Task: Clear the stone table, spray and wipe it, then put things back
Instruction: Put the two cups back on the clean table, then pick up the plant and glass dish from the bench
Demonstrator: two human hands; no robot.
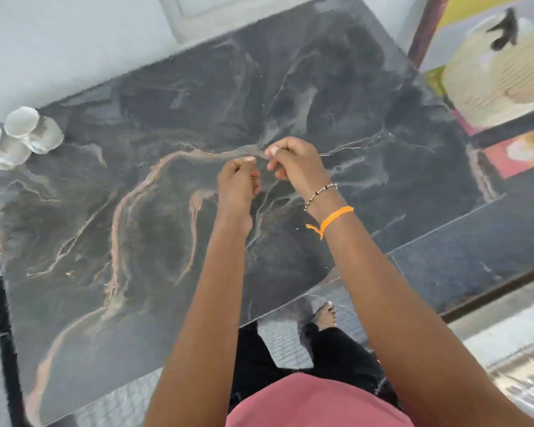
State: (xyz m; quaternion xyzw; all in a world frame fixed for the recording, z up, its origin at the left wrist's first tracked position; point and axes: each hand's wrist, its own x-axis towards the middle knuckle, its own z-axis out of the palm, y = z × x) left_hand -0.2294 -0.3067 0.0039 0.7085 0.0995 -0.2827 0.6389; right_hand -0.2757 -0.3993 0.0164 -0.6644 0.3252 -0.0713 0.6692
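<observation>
Pink shirt lowest in frame; two hands, left hand and right hand, curled shut mid-frame above the dark veined stone table, contents unclear; two white spool-shaped objects sat upper left.

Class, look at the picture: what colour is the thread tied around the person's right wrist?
Orange. The thread shows clearly in the head view, knotted below a beaded bracelet.

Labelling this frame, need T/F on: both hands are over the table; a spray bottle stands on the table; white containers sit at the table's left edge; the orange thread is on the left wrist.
1. Both hands, left hand and right hand, are over the table: true.
2. A spray bottle stands on the table: false, none is visible.
3. White containers sit at the left edge: true.
4. The orange thread is on the left wrist: false, right wrist.
</observation>
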